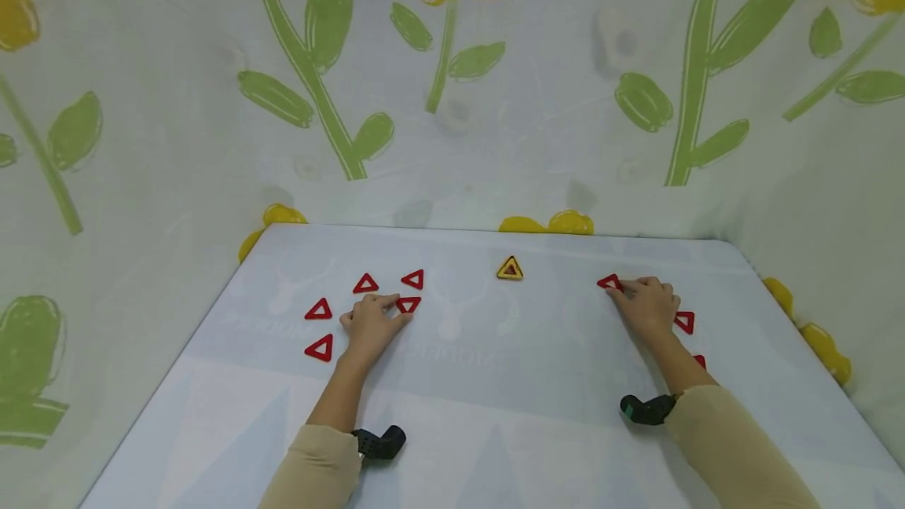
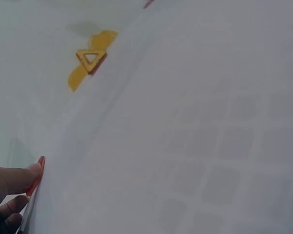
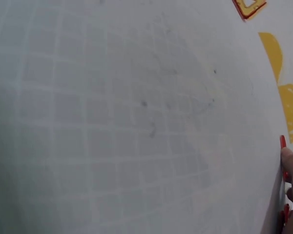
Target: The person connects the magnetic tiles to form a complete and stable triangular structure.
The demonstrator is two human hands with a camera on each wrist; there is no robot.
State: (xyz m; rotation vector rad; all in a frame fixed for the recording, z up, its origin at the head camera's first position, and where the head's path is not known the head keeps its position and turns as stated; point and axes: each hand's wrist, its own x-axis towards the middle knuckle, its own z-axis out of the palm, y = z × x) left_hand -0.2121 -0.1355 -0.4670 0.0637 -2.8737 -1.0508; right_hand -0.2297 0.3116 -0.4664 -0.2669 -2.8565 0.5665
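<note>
My left hand (image 1: 371, 328) pinches a red triangle (image 1: 408, 305) with an open middle between thumb and fingertips; in the left wrist view this red triangle (image 2: 37, 180) is seen nearly edge-on. Over on the right, my right hand (image 1: 646, 305) has thumb and fingers on another red triangle (image 1: 610, 282), only a sliver of which shows in the right wrist view as a red edge (image 3: 283, 142). Between the hands, farther back, a yellow triangle (image 1: 510, 268) lies on the table, with red showing along its edge in the wrist views.
Several more red triangles (image 1: 319, 347) lie around the left hand. Beside the right wrist is another red triangle (image 1: 684, 321), with a further one (image 1: 700, 360) partly hidden by the forearm. The white table (image 1: 495, 438) ends at a flower-patterned curtain (image 1: 530, 140).
</note>
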